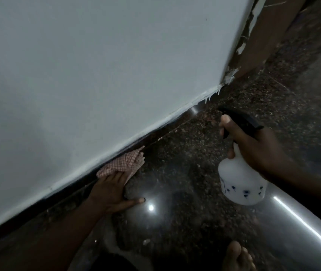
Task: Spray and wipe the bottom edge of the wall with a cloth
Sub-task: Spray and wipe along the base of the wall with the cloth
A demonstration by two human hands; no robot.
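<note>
A pale wall [97,65] fills the upper left, and its bottom edge [155,124] runs diagonally from lower left to upper right above a dark skirting strip. A red-and-white checked cloth [125,164] lies against that strip, pressed flat under the fingers of my left hand [112,190]. My right hand [253,145] grips a white spray bottle [241,180] with a black trigger head, held above the floor to the right of the cloth, its nozzle pointing toward the edge.
The floor [194,173] is dark, glossy speckled stone with bright light reflections. The wall ends at a corner [226,81] with chipped paint, beside a brown door frame [269,36]. My bare foot [237,257] rests at the bottom right.
</note>
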